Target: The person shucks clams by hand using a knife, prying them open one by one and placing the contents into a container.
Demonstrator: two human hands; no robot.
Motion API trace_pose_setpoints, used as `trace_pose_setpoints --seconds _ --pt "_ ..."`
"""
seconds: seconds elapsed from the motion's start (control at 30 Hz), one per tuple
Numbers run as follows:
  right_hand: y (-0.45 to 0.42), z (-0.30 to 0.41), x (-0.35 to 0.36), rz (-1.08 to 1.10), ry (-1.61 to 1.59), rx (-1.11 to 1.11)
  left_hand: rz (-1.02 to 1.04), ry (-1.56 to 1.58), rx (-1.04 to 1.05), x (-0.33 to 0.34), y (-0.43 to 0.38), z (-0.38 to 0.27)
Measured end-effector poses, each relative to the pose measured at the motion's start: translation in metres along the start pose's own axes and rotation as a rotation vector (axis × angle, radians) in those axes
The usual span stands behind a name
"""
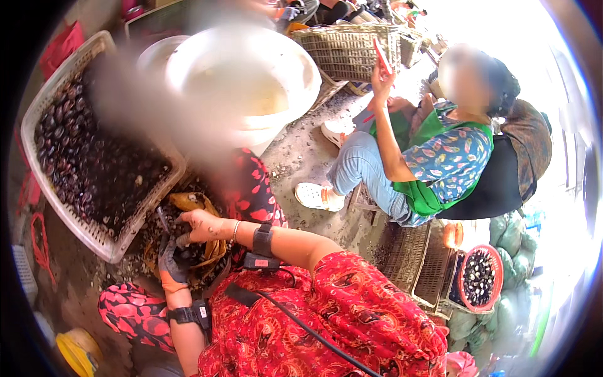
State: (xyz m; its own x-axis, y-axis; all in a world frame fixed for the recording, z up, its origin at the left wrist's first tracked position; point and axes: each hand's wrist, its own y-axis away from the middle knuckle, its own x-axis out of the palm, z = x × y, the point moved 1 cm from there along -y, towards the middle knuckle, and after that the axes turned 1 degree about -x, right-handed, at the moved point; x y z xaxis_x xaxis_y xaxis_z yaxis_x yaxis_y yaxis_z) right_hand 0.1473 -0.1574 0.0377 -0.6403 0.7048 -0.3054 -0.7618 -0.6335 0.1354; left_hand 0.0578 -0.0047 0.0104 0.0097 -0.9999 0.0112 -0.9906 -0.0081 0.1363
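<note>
My left hand [172, 264], in a grey glove with an orange cuff, is low over a heap of small dark shells and debris [153, 240]. Close above it is my bare right hand [203, 227], wearing a bracelet, its fingers curved toward the glove. A thin metal tool [162, 219], perhaps a knife, shows at the fingertips of both hands; which hand holds it I cannot tell. Crumpled yellow material [192, 201] lies around the heap. Just beyond is a white plastic crate [113, 249] full of dark shellfish [94, 155]. A blur covers part of its far side.
A large white basin [301, 70] holds cloudy liquid. To the right sits another person [443, 155] holding up a red phone-like object [382, 56]. A wicker-like basket [346, 54] stands behind. A red basket [498, 264] of shellfish and a yellow container [77, 351] stand nearby.
</note>
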Motion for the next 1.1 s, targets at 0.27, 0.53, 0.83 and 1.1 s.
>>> trace_pose_setpoints --seconds 0.27,0.53,0.83,1.1 --pt "0.008 0.001 -0.011 0.073 0.04 -0.011 -0.007 -0.307 0.179 0.01 0.006 -0.026" --pt "0.009 -0.005 -0.013 0.033 0.255 -0.278 -0.051 0.095 0.016 0.008 0.006 -0.007" --pt "0.019 0.024 -0.031 -0.193 0.24 -0.275 -0.222 -0.05 0.05 -0.008 -0.004 -0.007" --pt "0.02 0.038 -0.02 -0.062 -0.294 0.047 -0.131 0.476 0.103 -0.012 0.003 0.009"
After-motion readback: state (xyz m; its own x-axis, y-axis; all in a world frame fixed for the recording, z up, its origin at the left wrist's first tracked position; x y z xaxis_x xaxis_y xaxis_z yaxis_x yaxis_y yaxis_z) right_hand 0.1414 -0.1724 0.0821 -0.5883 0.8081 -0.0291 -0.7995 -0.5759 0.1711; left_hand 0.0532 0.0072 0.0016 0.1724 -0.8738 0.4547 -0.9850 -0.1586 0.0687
